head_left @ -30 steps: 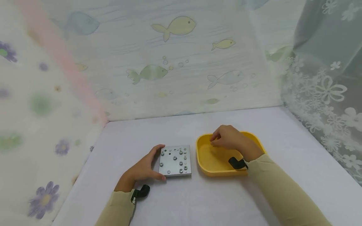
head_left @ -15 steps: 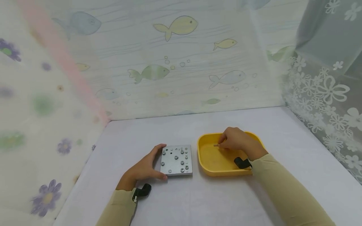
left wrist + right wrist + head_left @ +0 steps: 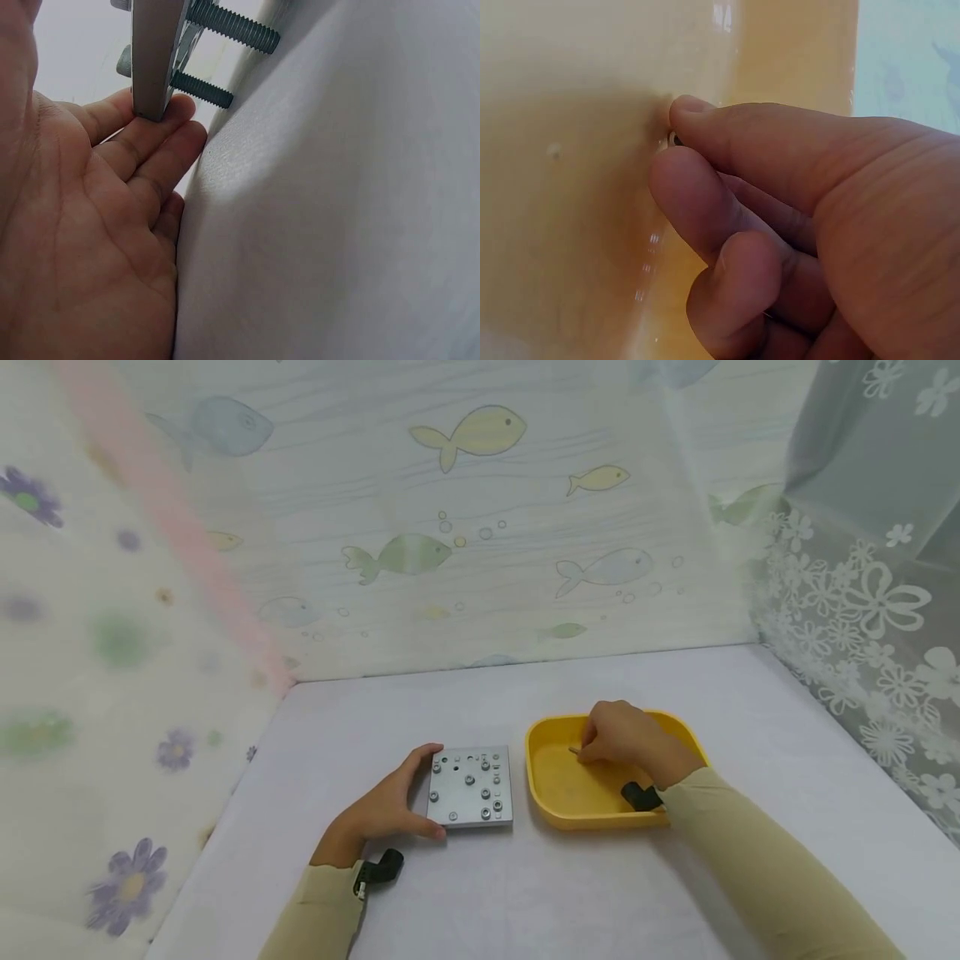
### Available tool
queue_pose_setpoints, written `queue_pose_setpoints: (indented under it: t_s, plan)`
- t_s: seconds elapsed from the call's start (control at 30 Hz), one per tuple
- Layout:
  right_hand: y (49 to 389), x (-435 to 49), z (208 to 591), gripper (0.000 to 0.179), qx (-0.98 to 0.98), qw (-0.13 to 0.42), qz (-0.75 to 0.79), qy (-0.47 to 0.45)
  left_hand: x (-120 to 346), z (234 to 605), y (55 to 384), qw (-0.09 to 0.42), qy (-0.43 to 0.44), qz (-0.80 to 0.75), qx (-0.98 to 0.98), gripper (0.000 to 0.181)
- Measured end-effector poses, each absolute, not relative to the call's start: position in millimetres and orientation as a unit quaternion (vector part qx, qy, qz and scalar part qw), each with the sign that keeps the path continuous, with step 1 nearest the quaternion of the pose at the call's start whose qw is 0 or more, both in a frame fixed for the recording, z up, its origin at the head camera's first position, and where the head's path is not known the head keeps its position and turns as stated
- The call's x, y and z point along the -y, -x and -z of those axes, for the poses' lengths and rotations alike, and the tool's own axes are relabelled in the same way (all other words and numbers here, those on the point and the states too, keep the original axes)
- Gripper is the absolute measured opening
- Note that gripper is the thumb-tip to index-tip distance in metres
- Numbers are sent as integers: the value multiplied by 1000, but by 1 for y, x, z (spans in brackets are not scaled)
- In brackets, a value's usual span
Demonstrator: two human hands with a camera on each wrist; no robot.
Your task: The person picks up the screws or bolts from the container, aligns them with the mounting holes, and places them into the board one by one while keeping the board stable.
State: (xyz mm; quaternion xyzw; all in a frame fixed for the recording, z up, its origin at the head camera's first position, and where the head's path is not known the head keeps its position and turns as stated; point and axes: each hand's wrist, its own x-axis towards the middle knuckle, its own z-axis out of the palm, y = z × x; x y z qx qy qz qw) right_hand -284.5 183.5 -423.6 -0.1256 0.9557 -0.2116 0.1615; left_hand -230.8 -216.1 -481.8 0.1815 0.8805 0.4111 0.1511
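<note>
My left hand (image 3: 390,802) spans the left side of a square silver metal plate (image 3: 450,789), thumb at the near corner and fingers at the far one. Several socket-head screws sit in its face. From the left wrist, fingertips are curled under the plate's edge (image 3: 154,64), and threaded screw shanks (image 3: 236,26) stick out beneath it, above the white cloth. Inside the yellow tray (image 3: 543,814), my right hand (image 3: 622,739) pinches a small thin metal pin (image 3: 574,750) between thumb and forefinger. Only its round end (image 3: 676,139) shows in the right wrist view.
The tray stands just right of the plate on a white cloth-covered table (image 3: 480,893). Behind rises a curtain with fish prints (image 3: 487,431); a flowered sheet (image 3: 120,885) hangs at the left and a lace curtain (image 3: 870,602) at the right.
The right hand has shifted slightly right within the tray, and the pin now shows at its fingertips. The left hand keeps its grip on the plate.
</note>
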Motion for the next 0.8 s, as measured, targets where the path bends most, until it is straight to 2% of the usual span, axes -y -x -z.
queue_pose_setpoints:
  t_s: [0.23, 0.8]
  plan:
    - [285, -175, 422, 20, -965, 154, 174, 123, 216, 479, 229, 150, -181, -405, -884, 132]
    - [283, -175, 420, 4, -965, 155, 165, 132, 217, 482, 230, 151, -181, -414, -879, 132]
